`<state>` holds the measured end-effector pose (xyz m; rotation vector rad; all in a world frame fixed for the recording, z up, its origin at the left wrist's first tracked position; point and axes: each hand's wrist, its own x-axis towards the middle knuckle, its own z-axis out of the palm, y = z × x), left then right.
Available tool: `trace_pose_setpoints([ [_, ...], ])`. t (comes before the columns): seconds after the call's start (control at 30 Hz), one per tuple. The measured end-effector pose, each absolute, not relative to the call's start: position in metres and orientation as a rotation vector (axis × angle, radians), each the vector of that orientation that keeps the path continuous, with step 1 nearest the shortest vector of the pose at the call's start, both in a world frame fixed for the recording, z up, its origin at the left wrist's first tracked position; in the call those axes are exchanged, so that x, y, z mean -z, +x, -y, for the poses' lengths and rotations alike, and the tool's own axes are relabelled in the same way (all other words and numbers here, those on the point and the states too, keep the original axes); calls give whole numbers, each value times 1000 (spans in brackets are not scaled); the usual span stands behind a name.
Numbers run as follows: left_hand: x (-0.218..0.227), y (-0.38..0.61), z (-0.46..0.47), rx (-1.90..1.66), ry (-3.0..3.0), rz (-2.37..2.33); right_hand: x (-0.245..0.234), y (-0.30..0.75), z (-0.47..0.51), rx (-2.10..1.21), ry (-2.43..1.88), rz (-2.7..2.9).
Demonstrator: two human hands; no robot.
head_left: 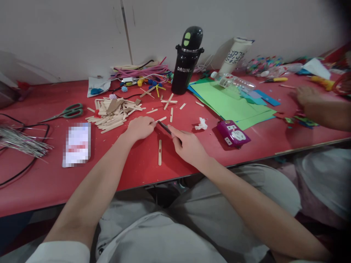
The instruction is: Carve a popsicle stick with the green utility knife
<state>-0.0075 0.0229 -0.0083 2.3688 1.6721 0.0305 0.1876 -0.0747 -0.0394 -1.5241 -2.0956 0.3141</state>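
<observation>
My left hand (140, 127) is curled on the red table (46, 182), its fingertips pinching one end of a wooden craft stick (161, 119). My right hand (187, 145) is closed round a thin dark tool (164, 127) whose tip meets that stick between both hands. Another stick (159, 152) with a small mark lies flat just below my hands. A heap of wooden sticks (114, 112) sits to the left of my left hand.
Green-handled scissors (68, 111), a phone (77, 144), black cables and silver strands (19, 140) lie left. A black bottle (186, 60), green paper sheets (233, 104), a purple power strip (233, 133) and a crumpled tissue (202, 124) lie right. Another person's hand (307, 95) rests far right.
</observation>
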Motion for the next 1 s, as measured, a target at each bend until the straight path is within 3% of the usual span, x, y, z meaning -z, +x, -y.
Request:
trace_pose_setpoints([
  [1.0,9,-8,-23,-31,2367,-1665,44,191,73,-355,-1462,2024],
])
